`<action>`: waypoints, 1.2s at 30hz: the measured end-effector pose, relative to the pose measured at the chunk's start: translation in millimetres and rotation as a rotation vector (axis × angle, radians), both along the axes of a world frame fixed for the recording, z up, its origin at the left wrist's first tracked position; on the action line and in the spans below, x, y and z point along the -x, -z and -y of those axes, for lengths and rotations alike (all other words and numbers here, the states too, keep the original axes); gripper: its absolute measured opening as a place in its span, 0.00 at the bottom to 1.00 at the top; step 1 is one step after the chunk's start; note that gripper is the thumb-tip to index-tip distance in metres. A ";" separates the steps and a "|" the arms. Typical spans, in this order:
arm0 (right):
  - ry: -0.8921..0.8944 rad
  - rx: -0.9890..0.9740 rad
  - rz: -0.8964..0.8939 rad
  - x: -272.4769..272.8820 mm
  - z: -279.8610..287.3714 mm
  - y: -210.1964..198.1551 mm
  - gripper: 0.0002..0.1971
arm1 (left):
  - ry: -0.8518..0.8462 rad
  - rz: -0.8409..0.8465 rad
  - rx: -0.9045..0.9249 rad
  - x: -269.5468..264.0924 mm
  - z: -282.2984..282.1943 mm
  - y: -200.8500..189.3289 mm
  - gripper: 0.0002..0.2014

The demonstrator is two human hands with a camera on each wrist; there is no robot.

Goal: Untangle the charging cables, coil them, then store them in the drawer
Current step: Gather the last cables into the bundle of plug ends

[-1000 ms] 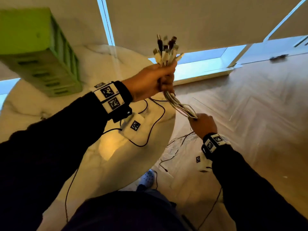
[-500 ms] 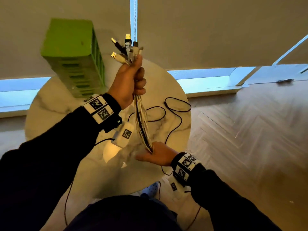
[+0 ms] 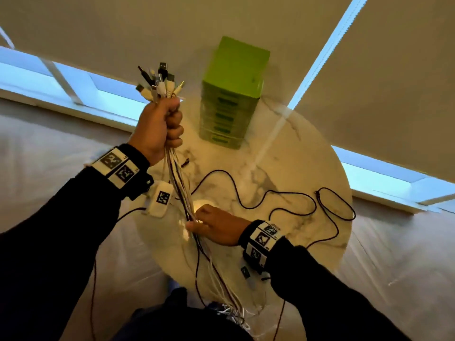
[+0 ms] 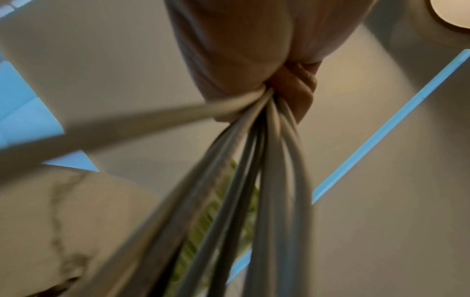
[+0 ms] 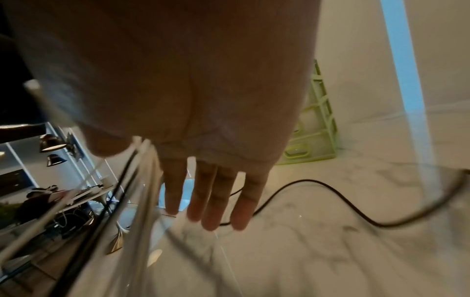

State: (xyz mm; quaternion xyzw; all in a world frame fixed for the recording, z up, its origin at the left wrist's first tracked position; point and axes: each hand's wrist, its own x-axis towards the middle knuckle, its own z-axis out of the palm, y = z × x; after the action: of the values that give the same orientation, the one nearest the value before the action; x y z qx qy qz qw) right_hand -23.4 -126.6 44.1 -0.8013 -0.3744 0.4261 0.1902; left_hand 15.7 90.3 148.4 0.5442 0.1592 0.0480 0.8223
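My left hand [image 3: 160, 124] is raised and grips a bundle of white and dark charging cables [image 3: 179, 183] just below their plugs [image 3: 160, 82], which fan out above the fist. The left wrist view shows the cables [image 4: 254, 180] leaving the fist of the left hand [image 4: 241, 60]. Lower down, my right hand [image 3: 214, 227] meets the hanging bundle over the table. Its fingers [image 5: 216, 197] are straight, and the cables [image 5: 132, 180] run between thumb and forefinger. The loose ends trail down to my lap. The green drawer unit [image 3: 231, 99] stands at the table's far side, drawers closed.
A round marble table [image 3: 295, 168] carries a long black cable [image 3: 290, 195] looping to its right edge, also seen as the black cable [image 5: 343, 205] beyond my fingers. Pale blinds and window strips lie behind. Plastic sheeting covers the floor around the table.
The bundle, pulled slanting a second ago, now hangs straight down. My right hand came from beside the table to over its top and went from gripping the bundle to flat fingers. The left hand keeps gripping.
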 end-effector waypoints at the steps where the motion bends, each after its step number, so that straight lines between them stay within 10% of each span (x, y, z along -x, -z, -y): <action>1: -0.013 0.015 -0.052 -9.3 -11.9 -0.6 0.30 | -0.029 -0.025 -0.002 5.9 -6.5 4.9 0.17; 18: -0.025 0.199 0.299 -46.9 -139.7 94.1 0.12 | -0.136 -0.306 0.074 87.8 -64.9 84.5 0.19; 28: 0.631 -0.427 -0.022 -80.8 -115.5 19.3 0.14 | -0.201 -0.314 0.174 66.2 -55.5 91.1 0.19; 36: 0.434 -0.570 0.228 -39.6 -82.0 -37.1 0.10 | -0.161 -0.182 0.242 37.2 -13.9 66.1 0.17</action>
State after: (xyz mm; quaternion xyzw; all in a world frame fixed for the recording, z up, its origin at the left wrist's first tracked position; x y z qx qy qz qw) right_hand 16.2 -44.7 81.3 -0.8191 -0.3181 0.1626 0.4489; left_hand -21.5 104.2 82.3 0.4289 0.2809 0.0449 0.8574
